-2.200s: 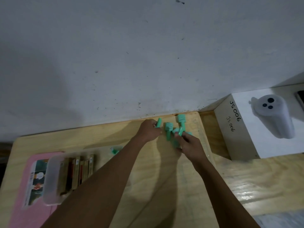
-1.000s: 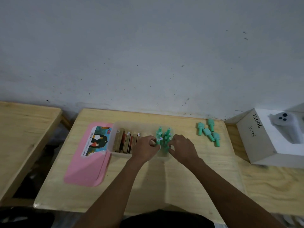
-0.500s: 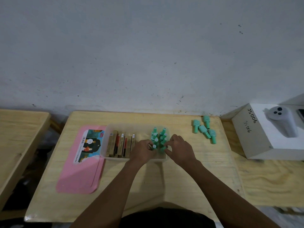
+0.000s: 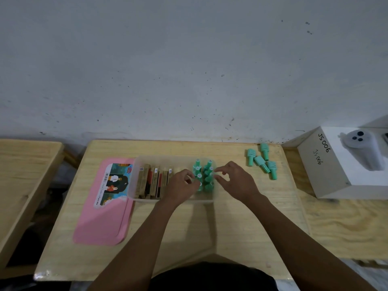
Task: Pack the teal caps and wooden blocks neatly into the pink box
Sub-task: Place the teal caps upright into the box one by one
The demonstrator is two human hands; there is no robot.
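A translucent box [image 4: 168, 159] sits mid-table, its pink lid [image 4: 105, 223] lying flat to its left. Several wooden blocks [image 4: 154, 181] stand on edge in the box's left part. Several teal caps [image 4: 207, 171] stand upright in two rows in its right part. More loose teal caps [image 4: 260, 160] lie on the table at the far right. My left hand [image 4: 180, 185] hovers over the box with curled fingers against the nearest cap; whether it pinches the cap is unclear. My right hand [image 4: 235, 181] is beside the rows, fingers spread and holding nothing.
A white carton [image 4: 327, 177] marked JS006 stands at the right with a grey controller [image 4: 363, 148] on top. A second wooden table [image 4: 23, 164] is at the left across a gap. A grey wall runs along the table's far edge.
Both hands carried caps from the far right pile to the box and stood them in rows. Since half a second ago my right hand has let go and lifted off the caps.
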